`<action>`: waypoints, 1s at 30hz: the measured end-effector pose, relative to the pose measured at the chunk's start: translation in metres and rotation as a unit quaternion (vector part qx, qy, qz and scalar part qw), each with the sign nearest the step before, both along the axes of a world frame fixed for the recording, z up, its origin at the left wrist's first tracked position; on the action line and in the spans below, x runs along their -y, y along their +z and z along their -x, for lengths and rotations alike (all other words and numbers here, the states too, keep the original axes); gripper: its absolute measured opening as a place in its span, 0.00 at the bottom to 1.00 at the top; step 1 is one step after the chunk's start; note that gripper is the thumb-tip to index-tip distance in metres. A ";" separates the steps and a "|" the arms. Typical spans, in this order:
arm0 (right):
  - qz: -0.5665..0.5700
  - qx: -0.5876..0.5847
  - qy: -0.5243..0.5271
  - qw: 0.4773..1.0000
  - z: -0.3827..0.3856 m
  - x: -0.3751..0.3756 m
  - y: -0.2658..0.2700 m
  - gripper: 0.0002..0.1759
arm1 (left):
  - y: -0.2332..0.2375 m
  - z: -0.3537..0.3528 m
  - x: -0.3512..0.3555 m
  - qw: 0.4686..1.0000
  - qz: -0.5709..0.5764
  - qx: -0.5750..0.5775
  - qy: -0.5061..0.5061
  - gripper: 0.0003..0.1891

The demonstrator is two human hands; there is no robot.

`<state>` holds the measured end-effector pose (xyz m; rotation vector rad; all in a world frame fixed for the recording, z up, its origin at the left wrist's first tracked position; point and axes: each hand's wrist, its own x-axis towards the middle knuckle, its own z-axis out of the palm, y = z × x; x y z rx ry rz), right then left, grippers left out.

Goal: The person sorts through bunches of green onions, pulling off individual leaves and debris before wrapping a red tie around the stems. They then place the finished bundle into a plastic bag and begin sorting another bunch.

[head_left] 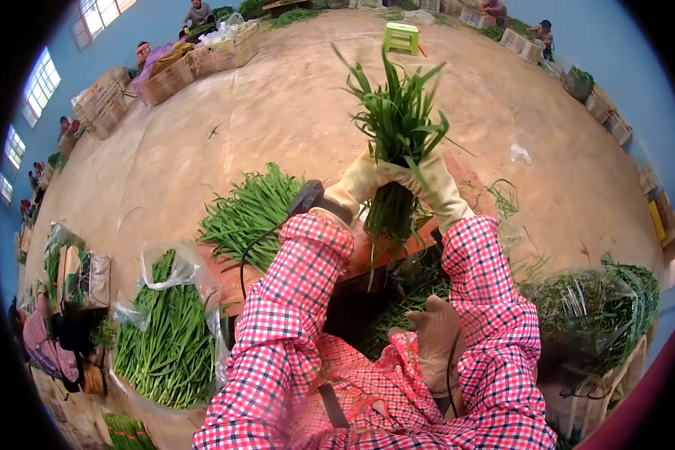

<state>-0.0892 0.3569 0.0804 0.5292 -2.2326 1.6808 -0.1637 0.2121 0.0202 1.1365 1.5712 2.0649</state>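
Observation:
A bunch of long green leafy stems (pixel 401 124) is held upright in front of me, its leaves fanning out at the top and its stalks hanging below my hands. My left hand (pixel 356 180), in a cream glove, closes round its left side. From the right, my right hand (pixel 436 187), gloved alike, grips the same bunch. The fingers of both hands are partly hidden by leaves. A dark device with a cable (pixel 306 198) is strapped at my left wrist. Just left of it, a loose pile of green stems (pixel 251 214) lies on a reddish board (pixel 232 289).
An open plastic bag of green stems (pixel 169 337) stands at my left. Another bag of greens (pixel 600 307) is at my right. Trimmings (pixel 420 296) lie below my hands, near a brown glove or shoe (pixel 436 337). A green stool (pixel 402 37) stands ahead; people sit along the walls.

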 end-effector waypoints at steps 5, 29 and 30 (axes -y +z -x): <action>0.048 0.008 0.022 0.999 0.007 -0.003 0.011 0.11 | 0.046 -0.016 -0.009 0.975 0.199 0.079 0.064 0.11; -0.274 0.102 -0.422 0.858 0.012 -0.039 0.028 0.19 | 0.084 -0.018 0.065 0.981 0.146 -0.096 0.086 0.37; -0.300 0.090 -0.418 0.853 0.014 -0.045 0.029 0.18 | 0.086 -0.021 0.067 0.980 0.145 -0.099 0.092 0.37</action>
